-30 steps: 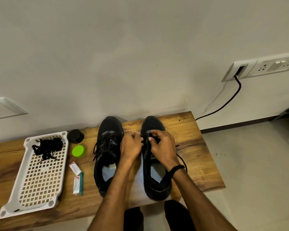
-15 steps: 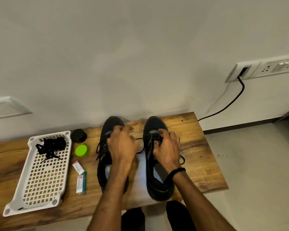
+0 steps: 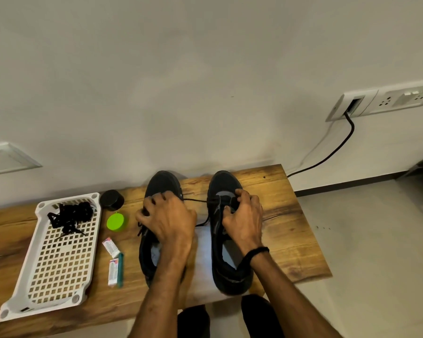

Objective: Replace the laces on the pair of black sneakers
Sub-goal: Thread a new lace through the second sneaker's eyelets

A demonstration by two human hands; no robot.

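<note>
Left hand [image 3: 169, 220], left of the right sneaker [image 3: 224, 183], pinches a taut lace [image 3: 195, 200] running from it; right hand [image 3: 244, 215] grips that sneaker's upper.

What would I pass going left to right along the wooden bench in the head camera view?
White perforated plastic tray → round green lid → black sneaker on the left → black sneaker on the right. The small black pot and the sachets overlap the lid's span, so they are left out.
</note>
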